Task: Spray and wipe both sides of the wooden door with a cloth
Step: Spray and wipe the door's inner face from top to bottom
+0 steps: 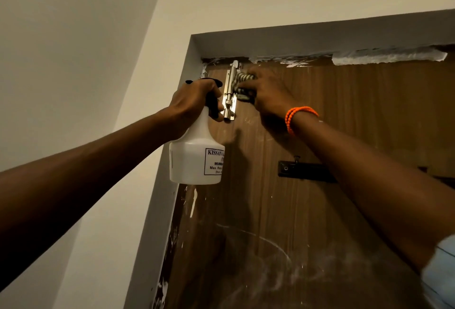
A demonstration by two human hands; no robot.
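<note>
Door point(344, 124) fills the frame, brown wood smeared with white streaks. Up by its top corner the right hand point(268, 94) presses a striped cloth point(242, 84) against it, just beside the steel bolt point(230, 94). Left hand point(194, 102) grips a white spray bottle point(194, 158) by the neck, upright.

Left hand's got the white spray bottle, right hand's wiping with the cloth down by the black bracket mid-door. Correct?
Not quite. The left hand does grip the white spray bottle, but the right hand presses the cloth near the top of the wooden door, right beside the silver bolt latch, not by the black bracket, which sits lower. The head view shows it.
</note>
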